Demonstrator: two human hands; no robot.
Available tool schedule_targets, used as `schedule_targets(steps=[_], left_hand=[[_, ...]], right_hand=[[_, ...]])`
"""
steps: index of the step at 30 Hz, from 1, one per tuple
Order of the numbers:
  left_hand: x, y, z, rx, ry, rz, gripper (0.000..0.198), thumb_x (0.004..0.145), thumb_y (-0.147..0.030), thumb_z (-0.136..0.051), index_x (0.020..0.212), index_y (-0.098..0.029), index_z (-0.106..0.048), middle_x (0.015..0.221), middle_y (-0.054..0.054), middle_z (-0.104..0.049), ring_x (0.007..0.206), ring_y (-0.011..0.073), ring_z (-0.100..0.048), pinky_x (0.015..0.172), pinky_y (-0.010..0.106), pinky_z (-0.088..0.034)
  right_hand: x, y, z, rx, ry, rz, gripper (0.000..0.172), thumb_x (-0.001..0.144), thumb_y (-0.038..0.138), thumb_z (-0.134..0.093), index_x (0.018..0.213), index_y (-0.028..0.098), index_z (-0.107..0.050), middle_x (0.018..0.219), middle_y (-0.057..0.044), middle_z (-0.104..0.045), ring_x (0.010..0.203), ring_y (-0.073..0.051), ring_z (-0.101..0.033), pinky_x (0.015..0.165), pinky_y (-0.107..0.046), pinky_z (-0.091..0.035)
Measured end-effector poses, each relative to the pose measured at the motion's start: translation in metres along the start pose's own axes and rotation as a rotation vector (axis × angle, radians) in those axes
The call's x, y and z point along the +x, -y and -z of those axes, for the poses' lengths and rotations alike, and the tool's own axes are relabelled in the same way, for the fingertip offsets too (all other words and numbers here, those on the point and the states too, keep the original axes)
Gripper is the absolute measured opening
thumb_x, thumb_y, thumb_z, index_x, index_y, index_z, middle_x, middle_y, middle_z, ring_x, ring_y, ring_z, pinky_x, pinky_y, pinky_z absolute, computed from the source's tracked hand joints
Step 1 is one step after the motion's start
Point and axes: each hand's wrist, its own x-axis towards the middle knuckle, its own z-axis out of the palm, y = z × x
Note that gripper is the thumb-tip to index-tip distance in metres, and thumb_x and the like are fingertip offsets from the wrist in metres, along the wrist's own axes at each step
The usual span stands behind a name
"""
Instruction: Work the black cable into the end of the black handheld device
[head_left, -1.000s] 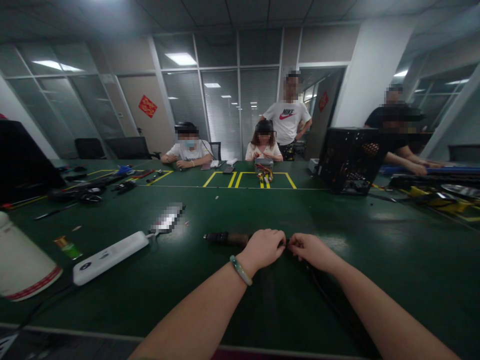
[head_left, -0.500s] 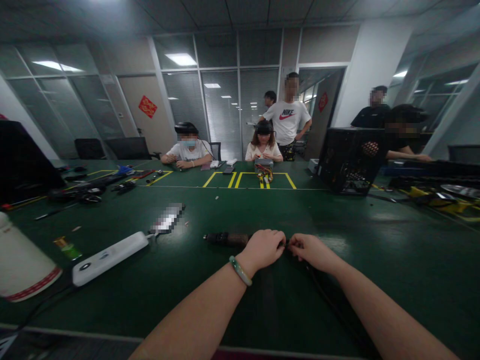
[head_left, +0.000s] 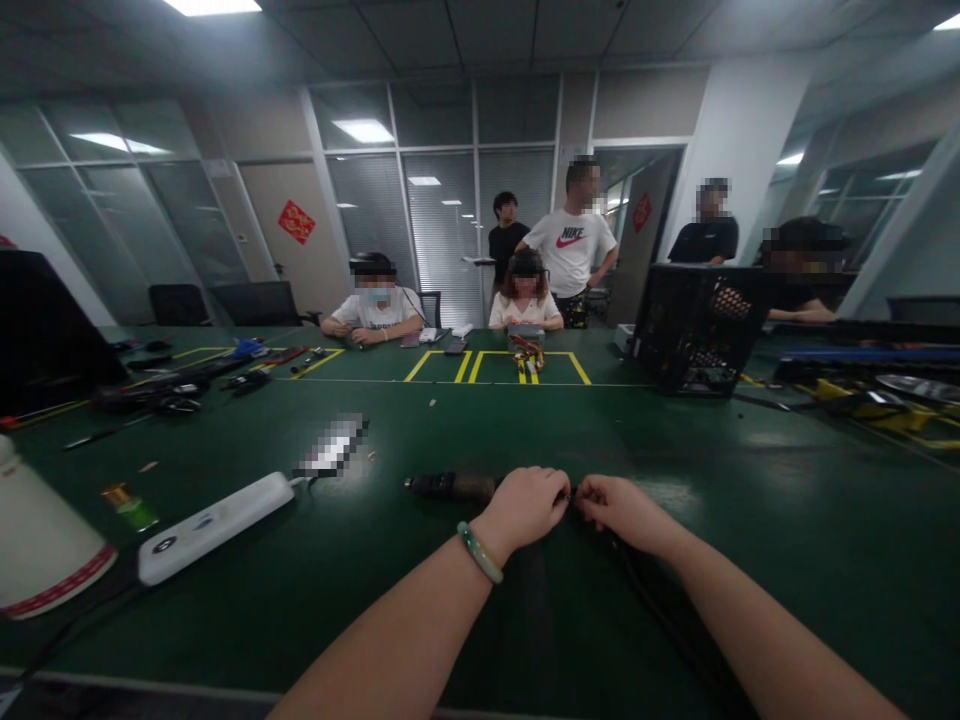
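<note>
A dark electric screwdriver [head_left: 469,488] with a metal tip and a brownish body lies on the green table, its tip facing left. My left hand [head_left: 529,505] is closed around its rear end, which the fingers hide. Close by on the right, my right hand [head_left: 611,505] has its fingers pinched on the black cord [head_left: 637,575] where it meets the tool. The cord runs from there toward the near edge, under my right forearm. A green bangle is on my left wrist.
To the left lie a long white block [head_left: 217,525] with a cord, a small green bottle [head_left: 133,508] and a white container [head_left: 41,540]. A black computer case [head_left: 694,330] stands at the back right. Several people are across the table, near a grey box with wires [head_left: 527,345].
Both hands keep nearly the same place and grip at the tool's rear end. The view has tilted slightly. In the background, standing people have shifted a little.
</note>
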Motion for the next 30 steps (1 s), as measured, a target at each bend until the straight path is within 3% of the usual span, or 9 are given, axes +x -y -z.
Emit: schedule_targets(steps=[30], left_hand=[[-0.0002, 0.0005, -0.0022, -0.016, -0.011, 0.013, 0.011, 0.089, -0.028, -0.051, 0.097, -0.021, -0.053, 0.094, 0.002, -0.061, 0.089, 0.0186, -0.058, 0.079, 0.031, -0.044]], right_hand=[[0.0014, -0.0029, -0.0008, 0.004, 0.015, -0.011, 0.016, 0.087, 0.029, -0.052, 0.091, 0.018, -0.063, 0.077, -0.001, -0.069, 0.060, -0.012, -0.062, 0.051, -0.019, -0.044]])
